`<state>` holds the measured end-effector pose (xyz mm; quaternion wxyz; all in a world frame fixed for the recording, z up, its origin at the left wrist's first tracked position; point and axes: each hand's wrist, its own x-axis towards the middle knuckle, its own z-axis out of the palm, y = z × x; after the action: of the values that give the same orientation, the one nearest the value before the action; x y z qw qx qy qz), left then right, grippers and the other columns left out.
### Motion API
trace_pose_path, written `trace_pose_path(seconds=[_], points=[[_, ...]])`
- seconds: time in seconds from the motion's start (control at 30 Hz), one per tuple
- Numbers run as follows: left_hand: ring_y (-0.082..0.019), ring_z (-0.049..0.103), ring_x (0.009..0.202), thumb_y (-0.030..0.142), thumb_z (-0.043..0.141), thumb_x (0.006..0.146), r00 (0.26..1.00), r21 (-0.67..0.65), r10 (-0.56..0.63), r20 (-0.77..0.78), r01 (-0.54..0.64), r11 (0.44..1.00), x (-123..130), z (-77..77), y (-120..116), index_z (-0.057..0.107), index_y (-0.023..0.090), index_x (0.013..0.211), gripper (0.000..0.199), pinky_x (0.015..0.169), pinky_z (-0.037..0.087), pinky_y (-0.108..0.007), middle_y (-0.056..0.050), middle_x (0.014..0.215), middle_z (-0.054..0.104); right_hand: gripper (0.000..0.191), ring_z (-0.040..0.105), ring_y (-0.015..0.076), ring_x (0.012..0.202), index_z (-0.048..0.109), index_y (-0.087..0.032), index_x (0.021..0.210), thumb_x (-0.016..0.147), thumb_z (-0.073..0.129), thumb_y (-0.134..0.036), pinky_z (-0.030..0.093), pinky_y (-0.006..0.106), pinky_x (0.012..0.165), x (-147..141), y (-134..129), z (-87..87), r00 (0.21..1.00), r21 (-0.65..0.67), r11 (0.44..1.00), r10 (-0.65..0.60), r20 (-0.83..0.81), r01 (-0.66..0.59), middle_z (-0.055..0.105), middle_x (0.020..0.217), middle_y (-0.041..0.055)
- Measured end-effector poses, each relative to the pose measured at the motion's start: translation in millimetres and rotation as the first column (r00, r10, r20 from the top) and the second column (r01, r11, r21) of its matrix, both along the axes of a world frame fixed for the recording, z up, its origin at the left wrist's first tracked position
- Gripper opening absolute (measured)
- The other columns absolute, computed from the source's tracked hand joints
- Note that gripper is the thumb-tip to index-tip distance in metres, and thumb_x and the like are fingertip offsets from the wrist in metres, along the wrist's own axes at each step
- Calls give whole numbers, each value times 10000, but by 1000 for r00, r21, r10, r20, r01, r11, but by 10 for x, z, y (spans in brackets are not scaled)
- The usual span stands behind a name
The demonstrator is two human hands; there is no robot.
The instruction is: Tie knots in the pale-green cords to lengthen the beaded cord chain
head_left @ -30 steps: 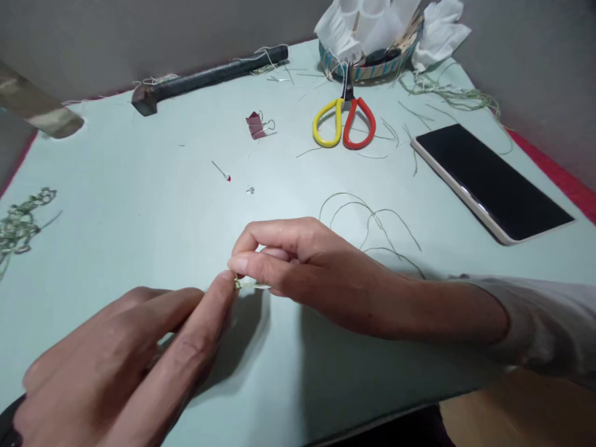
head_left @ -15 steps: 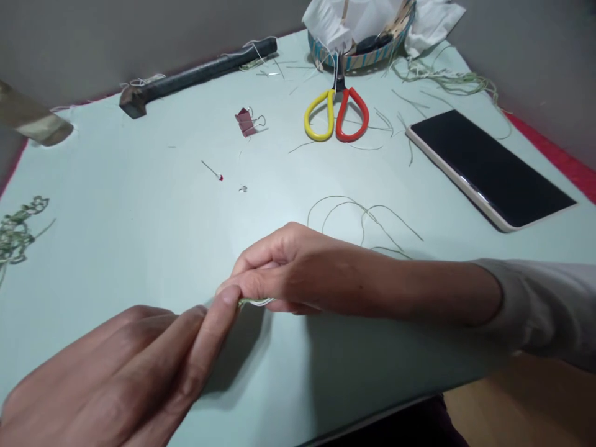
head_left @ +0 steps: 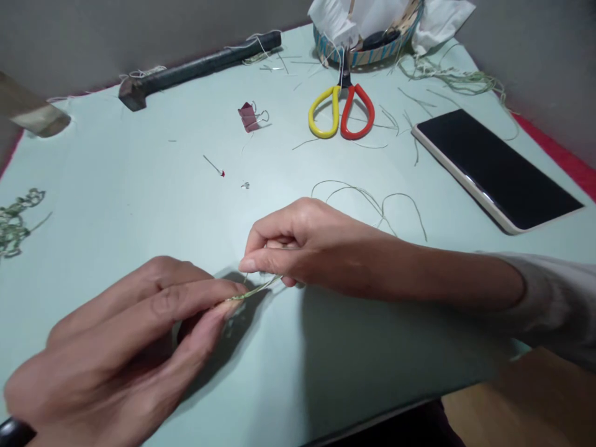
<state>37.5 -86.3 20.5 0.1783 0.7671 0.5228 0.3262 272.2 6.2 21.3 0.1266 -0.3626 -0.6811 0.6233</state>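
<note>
Between thumb and forefinger, my left hand (head_left: pixel 135 335) pinches the knotted end of a green and white braided cord (head_left: pixel 251 292). The cord's loose strands run up to the right into my right hand (head_left: pixel 307 248). The right thumb and forefinger are pressed together on a thin thread (head_left: pixel 246 277) that rises from near the left fingertips. Under the right palm the other strands pass, partly hidden by the fingers. Long thin green threads (head_left: pixel 382 205) trail on the table beyond the right wrist.
Scissors (head_left: pixel 342 112) with yellow and red handles lean against a basket (head_left: pixel 372 57). A phone (head_left: pixel 498 167) lies at right, a hammer (head_left: pixel 200 68) at the back. Nearer are a maroon binder clip (head_left: pixel 249 117), a red-tipped pin (head_left: pixel 214 166) and a green knotted cord piece (head_left: pixel 16 223) at far left.
My hands have moved slightly apart, the right going up and away from the left. My left hand has turned, and more of the cord between them now shows.
</note>
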Motion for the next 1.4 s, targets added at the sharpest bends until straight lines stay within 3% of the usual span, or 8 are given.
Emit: trace_pose_path(seconds=[0.13,0.23,0.3,0.47,0.67,0.97,1.2,1.4], points=[[-127,686,612,261,798,927,987,-67,50,152,-40,997,88,-12,122,859,375,805,177,547,516,-233,51,716,767,221,462,75,646,740,-205,831,1020,664,-291,344,283,745,26,52,-19,997,258,964,-70,36,59,545,630,-100],[-117,677,673,316,827,945,979,-182,97,178,-64,981,6,-86,115,854,387,839,131,571,518,-201,60,784,761,168,585,103,813,770,-204,881,1017,673,-213,389,280,807,45,74,-9,993,466,881,-113,36,84,724,868,-59],[-131,676,705,353,853,957,966,-252,134,220,-77,965,-73,-140,89,846,385,875,88,588,531,-206,50,813,743,158,656,124,954,788,-204,928,1042,680,-195,434,274,886,53,64,-4,996,517,853,-91,-3,79,781,1027,-34],[-172,720,713,428,898,940,939,-331,197,282,-97,939,-151,-201,70,843,351,845,135,575,546,-240,15,798,749,211,719,121,984,781,-239,904,1086,680,-203,501,221,915,13,-14,17,996,415,910,51,-79,-14,796,984,-45],[-153,674,715,466,906,942,914,-408,227,335,-76,910,-121,-182,92,888,358,909,115,567,535,-205,-5,825,762,301,689,110,827,693,-239,756,968,802,-56,509,222,813,-127,-59,101,997,395,919,-19,76,-13,739,791,-78],[-133,655,727,498,917,936,892,-443,239,384,-49,895,-100,-190,74,893,371,913,132,603,559,-164,8,829,753,255,705,139,942,672,-274,776,1020,690,-201,503,237,872,-17,-8,112,998,320,946,62,-15,-54,788,925,-53],[-95,536,605,533,911,933,894,-451,247,374,-57,891,-100,-190,95,882,333,899,205,513,502,-128,24,732,656,302,695,124,878,644,-273,763,979,771,-103,510,224,835,-52,-39,129,999,473,881,-15,46,-8,765,850,-74],[-148,685,740,516,905,941,895,-445,243,374,-57,894,-115,-198,67,875,347,885,181,602,575,-174,2,827,762,283,663,120,840,644,-267,780,1019,718,-136,496,229,841,-79,-65,82,994,536,840,37,106,-88,744,823,-77]])
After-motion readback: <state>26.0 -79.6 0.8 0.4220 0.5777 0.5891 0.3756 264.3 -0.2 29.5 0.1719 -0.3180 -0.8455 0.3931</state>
